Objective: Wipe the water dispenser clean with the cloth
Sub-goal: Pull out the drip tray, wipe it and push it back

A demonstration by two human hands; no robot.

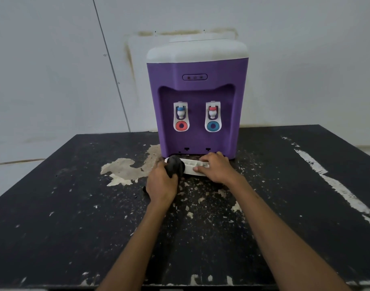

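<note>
A purple water dispenser [197,95] with a white top stands upright at the back middle of the table, with two white taps on its front. Its white drip tray [193,164] lies on the table at the foot of the dispenser. My left hand [162,183] grips a bunched dark cloth [175,164] and presses it onto the tray's left end. My right hand [216,166] holds the tray's right part, with fingers over its back edge and the thumb against its front edge.
The black table [64,217] has worn, flaking paint, with a large pale bare patch [127,168] left of the tray. A white wall [54,70] rises right behind the dispenser. The table's near edge runs along the bottom of the view.
</note>
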